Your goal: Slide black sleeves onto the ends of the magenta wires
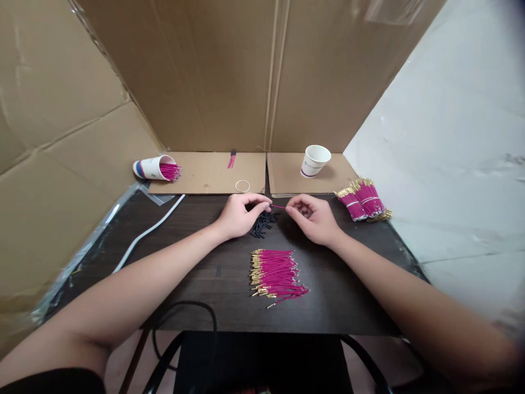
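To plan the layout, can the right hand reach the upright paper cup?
Probably yes: the cup stands beyond the right hand, nothing standing between, though that hand holds a pink wire.

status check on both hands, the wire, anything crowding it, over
Left hand and right hand pinched in, one magenta wire spanning between them. Loose black tubes heaped close by the left hand, nothing seen crossing the wire.

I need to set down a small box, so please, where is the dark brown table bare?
Dark brown table: bare between the loose gold-tipped magenta wires and either forearm. Crowded at the heap of small black tubes by the left hand.
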Motion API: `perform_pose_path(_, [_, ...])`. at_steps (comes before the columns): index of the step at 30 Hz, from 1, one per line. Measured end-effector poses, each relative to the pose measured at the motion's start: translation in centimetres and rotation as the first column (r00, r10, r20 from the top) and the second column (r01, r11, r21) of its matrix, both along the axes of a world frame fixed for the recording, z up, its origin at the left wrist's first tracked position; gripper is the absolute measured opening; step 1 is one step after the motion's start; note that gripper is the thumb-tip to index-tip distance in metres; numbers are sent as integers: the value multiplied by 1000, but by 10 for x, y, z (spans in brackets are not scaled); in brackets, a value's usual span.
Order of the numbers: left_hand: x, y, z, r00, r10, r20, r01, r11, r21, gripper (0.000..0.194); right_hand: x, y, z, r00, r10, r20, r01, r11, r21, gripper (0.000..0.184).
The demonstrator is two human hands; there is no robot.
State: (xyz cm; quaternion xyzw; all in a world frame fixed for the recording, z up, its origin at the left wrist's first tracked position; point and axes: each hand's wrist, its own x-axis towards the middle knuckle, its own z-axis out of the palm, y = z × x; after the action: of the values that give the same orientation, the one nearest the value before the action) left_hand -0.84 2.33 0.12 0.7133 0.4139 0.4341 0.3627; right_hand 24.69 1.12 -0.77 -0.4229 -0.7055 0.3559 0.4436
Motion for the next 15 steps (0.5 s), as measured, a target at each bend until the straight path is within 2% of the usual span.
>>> perform_pose_path(4, [0, 0, 0, 1000, -3, -4, 3, 1000, 15, 23, 0, 0, -1, 1000, -2, -2, 2, 1000, 4, 35])
perform_pose_path(11, [0, -1, -1, 1000, -1, -6, 1, 1000, 29, 22, -1, 1, 1, 998, -9, -59, 3, 995, -97, 45])
perform_pose_path(15, [0, -1, -2, 1000, -14, 24, 14, 1000, 8, 22, -1, -1, -2, 999, 1, -35, -3, 998, -62, 42])
